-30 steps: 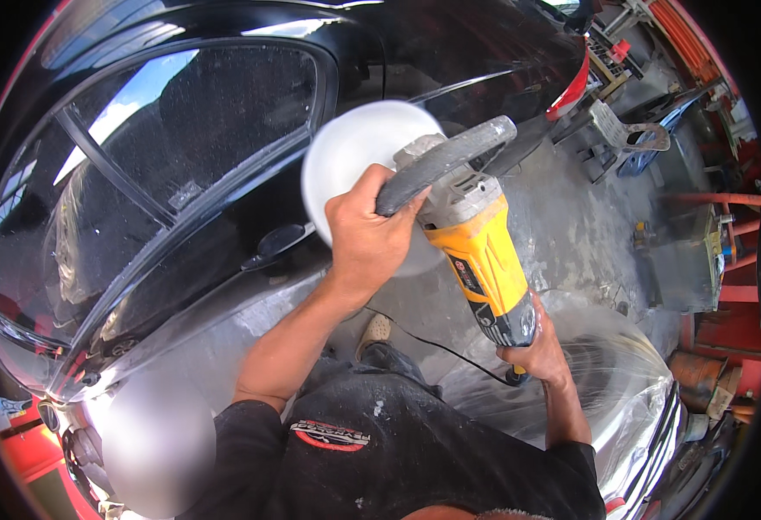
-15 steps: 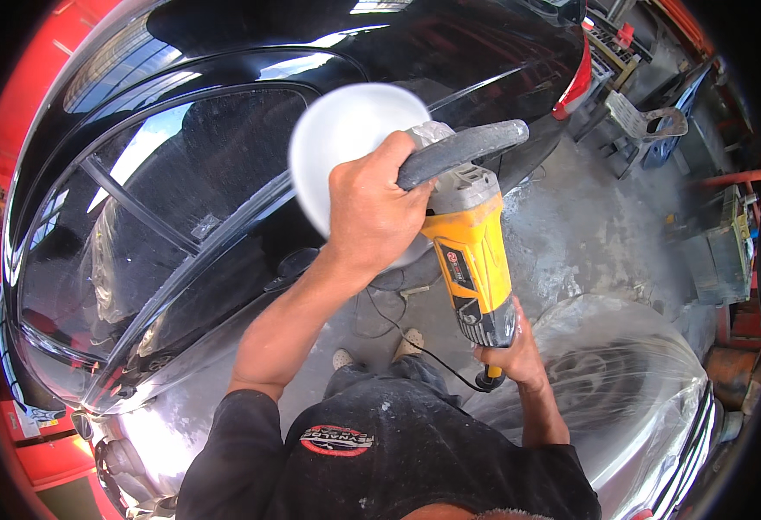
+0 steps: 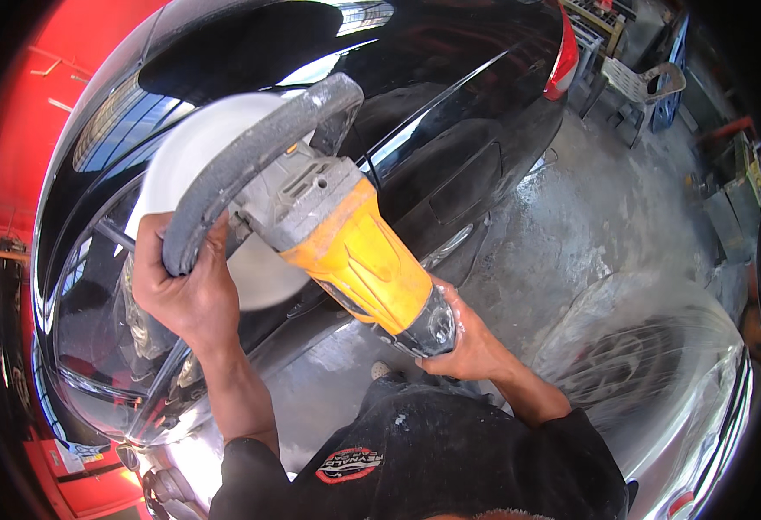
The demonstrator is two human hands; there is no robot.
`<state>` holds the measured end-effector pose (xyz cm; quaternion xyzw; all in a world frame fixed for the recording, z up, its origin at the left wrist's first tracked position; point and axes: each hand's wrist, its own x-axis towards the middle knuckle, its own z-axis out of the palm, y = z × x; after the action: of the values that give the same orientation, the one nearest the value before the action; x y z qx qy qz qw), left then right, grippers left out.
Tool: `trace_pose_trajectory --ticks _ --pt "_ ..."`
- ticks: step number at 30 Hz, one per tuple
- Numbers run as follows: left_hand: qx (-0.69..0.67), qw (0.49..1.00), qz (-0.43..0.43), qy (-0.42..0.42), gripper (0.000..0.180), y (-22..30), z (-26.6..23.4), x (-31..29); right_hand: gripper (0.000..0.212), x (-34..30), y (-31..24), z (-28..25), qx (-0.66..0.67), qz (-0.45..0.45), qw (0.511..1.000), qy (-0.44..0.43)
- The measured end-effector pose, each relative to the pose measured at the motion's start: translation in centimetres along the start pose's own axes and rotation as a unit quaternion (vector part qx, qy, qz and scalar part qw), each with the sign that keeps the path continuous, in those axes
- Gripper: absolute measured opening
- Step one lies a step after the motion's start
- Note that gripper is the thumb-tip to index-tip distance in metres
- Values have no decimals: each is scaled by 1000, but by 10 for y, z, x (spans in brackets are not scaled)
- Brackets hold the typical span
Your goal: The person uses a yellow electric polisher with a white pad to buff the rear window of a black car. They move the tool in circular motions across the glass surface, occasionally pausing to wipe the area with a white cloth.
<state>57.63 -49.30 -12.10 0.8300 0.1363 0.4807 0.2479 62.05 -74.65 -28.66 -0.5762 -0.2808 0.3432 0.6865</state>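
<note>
A yellow and grey car polisher [image 3: 367, 264] is held between my two hands, tilted over the side of a black car [image 3: 458, 121]. The fingers of my left hand [image 3: 191, 299] are wrapped round the lower left part of its dark loop handle [image 3: 250, 156]. My right hand [image 3: 474, 340] is closed on the black rear end of the body. The white round pad [image 3: 211, 130] looks blurred and overlaps the car's window area; whether it touches the car I cannot tell. Most of the pad's middle is hidden by the handle and the tool head.
Behind me to the right, a car part with a wheel lies under clear plastic sheeting [image 3: 658, 364]. A pale plastic chair [image 3: 636, 87] stands at the far right, past the red tail light [image 3: 564, 61]. Grey concrete floor [image 3: 562, 217] runs between them.
The polisher has swung left, and its body now slants more. My left hand has moved left and lower with the handle; my right hand has shifted left and slightly up.
</note>
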Motion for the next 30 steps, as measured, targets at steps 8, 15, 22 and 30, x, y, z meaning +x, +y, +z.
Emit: trace_pose_trajectory --ticks 8,15,22,30 --pt "-32 987 19 -155 17 16 58 -19 100 -43 42 -9 54 84 990 97" --pt "-60 976 13 -211 18 20 76 -20 85 -49 35 -1 38 79 985 148" --pt "49 998 26 -3 17 -2 0 24 102 6 1 36 53 19 998 33" --pt "37 997 39 -48 13 -2 7 42 103 -1 -16 48 70 43 995 62"
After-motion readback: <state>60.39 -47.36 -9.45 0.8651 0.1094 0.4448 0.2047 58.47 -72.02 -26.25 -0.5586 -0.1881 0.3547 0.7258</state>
